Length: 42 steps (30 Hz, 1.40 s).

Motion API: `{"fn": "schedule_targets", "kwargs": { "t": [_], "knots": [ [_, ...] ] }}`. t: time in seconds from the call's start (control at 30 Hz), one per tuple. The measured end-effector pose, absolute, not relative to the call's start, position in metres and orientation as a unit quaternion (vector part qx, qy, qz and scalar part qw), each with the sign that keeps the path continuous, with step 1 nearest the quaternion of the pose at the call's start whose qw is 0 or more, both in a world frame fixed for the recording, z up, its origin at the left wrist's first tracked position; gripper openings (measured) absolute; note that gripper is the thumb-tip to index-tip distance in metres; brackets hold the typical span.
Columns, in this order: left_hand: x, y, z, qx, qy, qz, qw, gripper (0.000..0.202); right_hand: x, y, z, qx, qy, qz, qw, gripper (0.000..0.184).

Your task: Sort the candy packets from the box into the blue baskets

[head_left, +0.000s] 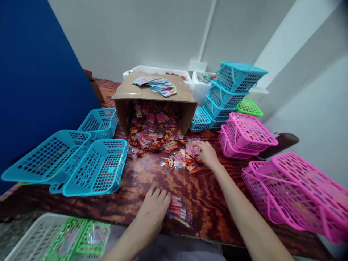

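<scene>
My left hand (155, 207) is near the table's front edge, its fingers curled over a bunch of clear plastic packets (179, 210) with pink sticks inside. Further forward, my right hand (207, 155) has its fingertips closed on a small clear packet (192, 146) at the right end of a loose group. Next to it lie several packets (178, 159) with red-haired cartoon figures. Behind them, a cardboard box (152, 88) lies on its side, and more packets (157, 136) spill from its mouth. The undersides of both hands are hidden.
Open blue baskets (98, 168) stand at the left. On the right are stacked blue baskets (231, 78) and filled pink baskets (293, 192). Flat sachets (159, 85) lie on the box. A white crate (35, 232) with green baskets (67, 239) is at the front left.
</scene>
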<state>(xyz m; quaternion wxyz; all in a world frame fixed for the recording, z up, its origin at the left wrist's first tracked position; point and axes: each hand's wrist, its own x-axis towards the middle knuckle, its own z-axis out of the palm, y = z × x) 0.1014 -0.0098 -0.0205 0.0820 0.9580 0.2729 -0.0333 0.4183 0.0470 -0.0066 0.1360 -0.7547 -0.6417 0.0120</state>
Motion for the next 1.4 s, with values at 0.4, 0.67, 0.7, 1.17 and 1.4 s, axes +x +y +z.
{"fn": "schedule_targets", "kwargs": {
  "t": [0.4,0.67,0.7,1.17,1.4],
  "knots": [
    [0.103,-0.016,-0.02,0.949,0.301,-0.045,0.087,0.056,0.462,0.051,-0.009,-0.736,-0.672,0.044,-0.068,0.043],
    [0.119,0.003,0.007,0.947,0.278,-0.108,0.121,0.034,0.44,-0.003,-0.02,-0.759,-0.645,0.086,-0.025,0.058],
    [0.122,0.004,0.011,0.947,0.272,-0.127,0.117,0.034,0.441,-0.002,-0.02,-0.762,-0.641,0.092,-0.018,0.065],
    [0.122,-0.002,0.001,0.963,0.252,-0.079,0.061,0.038,0.454,0.002,-0.022,-0.785,-0.609,0.102,-0.051,0.064],
    [0.112,0.004,-0.004,0.96,0.257,-0.03,0.106,0.053,0.454,-0.002,-0.024,-0.81,-0.577,0.096,-0.045,0.072]
  ]
}}
